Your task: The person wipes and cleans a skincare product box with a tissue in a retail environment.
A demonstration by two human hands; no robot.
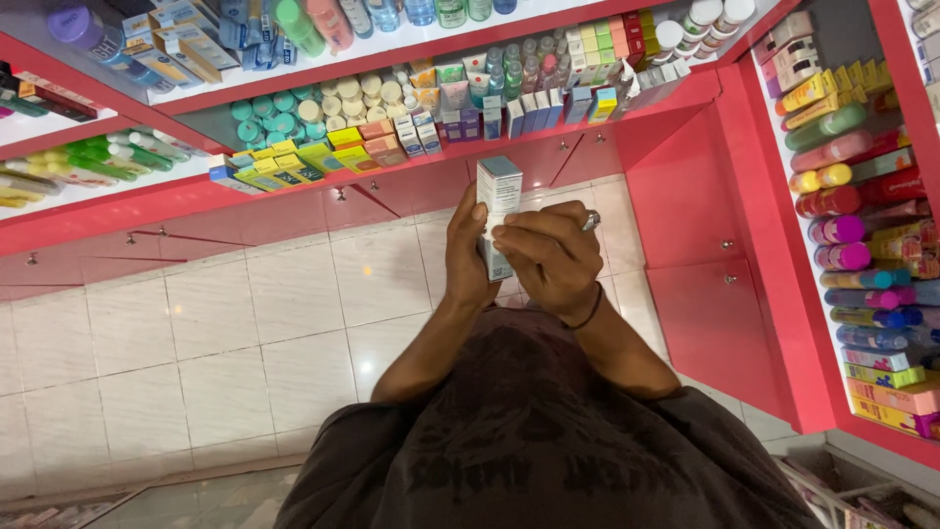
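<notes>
White-and-teal carton (498, 201), tall and slim, is held upright in front of the person's chest, just below the lower pink shelf (548, 132) w/ its rows of small boxes and jars. Left hand (468, 257) wraps the carton's lower left side from behind, thumb up along the edge; right hand (548, 257) is clasped over the carton's lower front, fingers curled across it, ring on one finger and a dark band at the wrist. Both hands are closed on the carton, neither free. Judging by the grip, the step looks like checking or turning the box for a look at its faces. To do that well: keep the left hand as the steady support low on the carton, let the right fingers slide off the panel so they don't cover the print, rotate w/ fingertips rather than squeezing, since thin card dents easily. Keep it clear of the shelf edge above the carton, so nothing on that row gets knocked. White floor tiles (294, 294) lie below the carton, and a 2nd shelf unit (862, 245) of coloured bottles stands well right of it.
</notes>
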